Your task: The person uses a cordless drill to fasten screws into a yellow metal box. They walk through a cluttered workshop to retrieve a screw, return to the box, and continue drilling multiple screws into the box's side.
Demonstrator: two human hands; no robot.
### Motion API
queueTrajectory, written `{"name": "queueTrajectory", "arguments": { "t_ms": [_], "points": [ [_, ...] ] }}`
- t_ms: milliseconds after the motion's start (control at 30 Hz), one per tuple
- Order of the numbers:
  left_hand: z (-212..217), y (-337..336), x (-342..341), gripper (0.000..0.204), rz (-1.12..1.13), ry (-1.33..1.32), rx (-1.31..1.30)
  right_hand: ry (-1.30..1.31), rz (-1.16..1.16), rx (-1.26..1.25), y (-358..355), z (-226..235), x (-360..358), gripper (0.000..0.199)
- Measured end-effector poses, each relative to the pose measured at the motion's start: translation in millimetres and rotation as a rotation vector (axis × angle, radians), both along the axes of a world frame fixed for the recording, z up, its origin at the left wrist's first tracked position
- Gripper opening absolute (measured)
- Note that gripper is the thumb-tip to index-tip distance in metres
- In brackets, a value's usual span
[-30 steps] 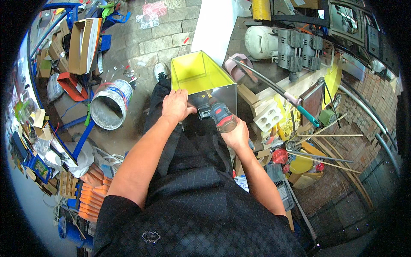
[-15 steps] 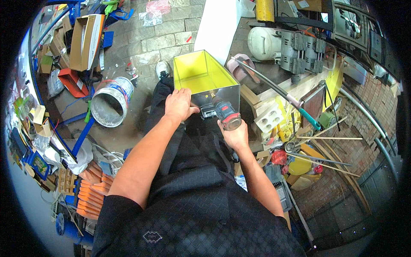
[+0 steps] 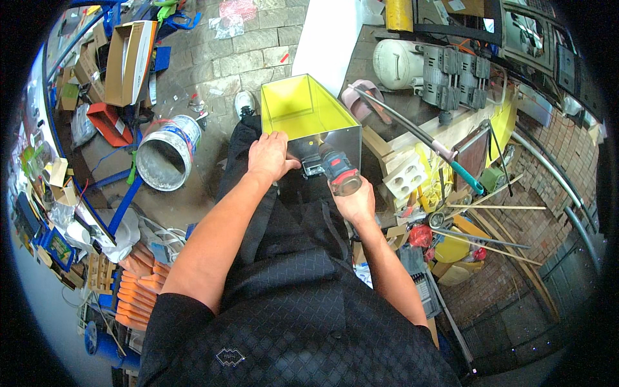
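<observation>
An open box (image 3: 345,140) with a bright yellow inside and a dark, shiny outer face stands in front of my legs. My left hand (image 3: 269,157) grips its near left edge, fingers over the rim and thumb reaching down the outer face. Beside that thumb a small silver metal fitting (image 3: 313,167), perhaps a latch or handle, sits against this face. In my right hand (image 3: 356,200) is a cordless drill (image 3: 339,169), its nose pointing at the near face just above and right of the fitting. The tip's exact contact is too small to make out.
A dirty white bucket (image 3: 164,158) lies tipped at the left, near an orange-red carton (image 3: 109,124). On the right are a compressor (image 3: 451,77), a pole with a teal grip (image 3: 465,177) and a white block with holes (image 3: 406,179). A white sheet (image 3: 329,45) stretches away beyond the box.
The drill and my right hand have shifted very slightly, the drill's body tilting a little. My left hand and the box look almost the same.
</observation>
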State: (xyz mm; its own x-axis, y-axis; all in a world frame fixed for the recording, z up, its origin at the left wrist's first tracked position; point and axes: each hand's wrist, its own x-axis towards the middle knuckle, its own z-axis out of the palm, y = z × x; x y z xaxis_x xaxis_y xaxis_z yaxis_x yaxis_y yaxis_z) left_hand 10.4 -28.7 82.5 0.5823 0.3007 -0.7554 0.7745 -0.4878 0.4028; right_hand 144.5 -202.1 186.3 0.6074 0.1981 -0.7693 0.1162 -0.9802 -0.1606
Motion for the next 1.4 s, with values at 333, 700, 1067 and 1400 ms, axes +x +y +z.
{"name": "queueTrajectory", "arguments": {
  "t_ms": [333,700,1067,1400],
  "points": [
    [-4.4,-1.1,-2.8,0.072,0.025,-0.055,0.005,0.024,0.114,-0.013,3.3,2.8,15.1,0.040],
    [-6.2,0.1,-2.6,0.071,0.021,-0.051,0.015,0.043,0.113,-0.060,9.4,2.2,18.7,0.042],
    [-5.6,1.2,-1.7,0.071,0.017,-0.050,0.010,0.067,0.084,-0.083,10.8,0.0,17.8,0.052],
    [-4.8,1.1,-2.7,0.071,0.024,-0.058,0.010,0.033,0.058,-0.070,12.6,2.4,13.2,0.046]
  ]
}}
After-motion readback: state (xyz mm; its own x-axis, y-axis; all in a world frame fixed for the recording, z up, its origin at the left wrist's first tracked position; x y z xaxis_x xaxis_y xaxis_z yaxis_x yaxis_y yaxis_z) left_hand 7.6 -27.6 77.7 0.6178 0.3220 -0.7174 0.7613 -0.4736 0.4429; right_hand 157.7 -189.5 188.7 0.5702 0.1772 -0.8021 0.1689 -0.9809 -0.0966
